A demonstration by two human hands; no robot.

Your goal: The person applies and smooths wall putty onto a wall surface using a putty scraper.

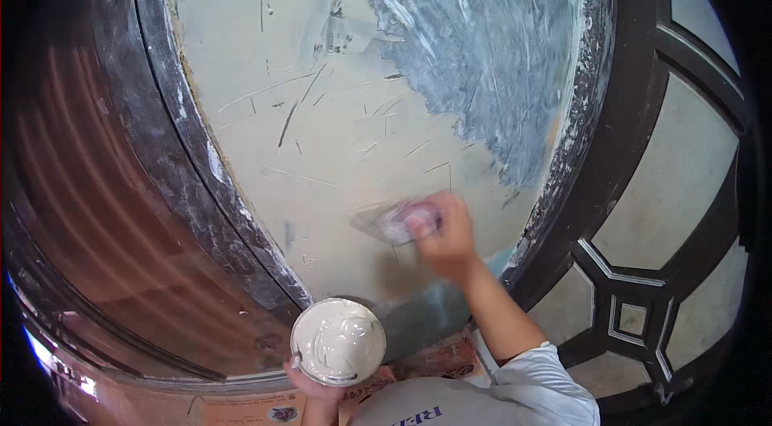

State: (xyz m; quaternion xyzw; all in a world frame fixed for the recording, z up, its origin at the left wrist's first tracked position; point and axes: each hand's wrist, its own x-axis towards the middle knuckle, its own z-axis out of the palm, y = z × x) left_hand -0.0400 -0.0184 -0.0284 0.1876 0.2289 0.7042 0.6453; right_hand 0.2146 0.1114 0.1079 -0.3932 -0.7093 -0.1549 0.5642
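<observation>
My left hand grips the rim of a round tub at the lower middle, its thumb over the edge. Thick, glossy cream filler nearly fills it. In my right hand is a putty knife, smeared by motion, with a purplish and whitish grip. Its blade points left across the lower part of a wall panel; whether it touches the surface I cannot tell. Cream filler coats most of the panel, marked by scratches and ridges. At the upper right a ragged blue-grey area shows through.
A dark, filler-smeared frame post borders the panel on the left, and another on the right. Further left is a shiny brown panel. A dark grille with pale panes stands at right. Orange printed sheets lie below.
</observation>
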